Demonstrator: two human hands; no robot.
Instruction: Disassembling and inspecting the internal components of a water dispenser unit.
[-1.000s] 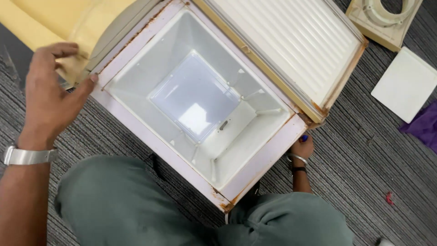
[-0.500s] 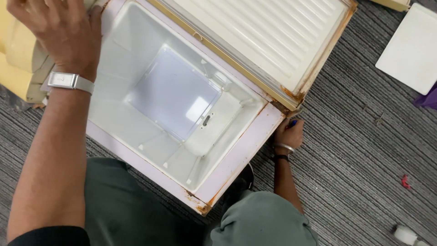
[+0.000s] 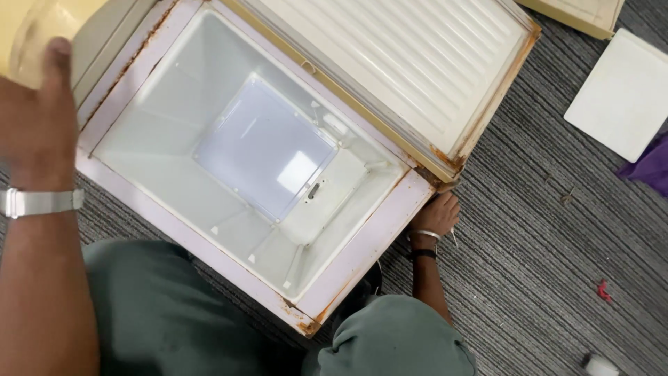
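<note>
Hands at opposite corners of an open white refrigerator cabinet lying on its back on grey striped carpet floor.

Left hand, steel watch at wrist, open and flat over the cabinet's upper-left corner beside the yellow casing; contact cannot be told. Right hand loosely curled, touching the rusted lower-right corner under the ribbed white door. White square panel lies well apart, near the floor's right edge.
</note>
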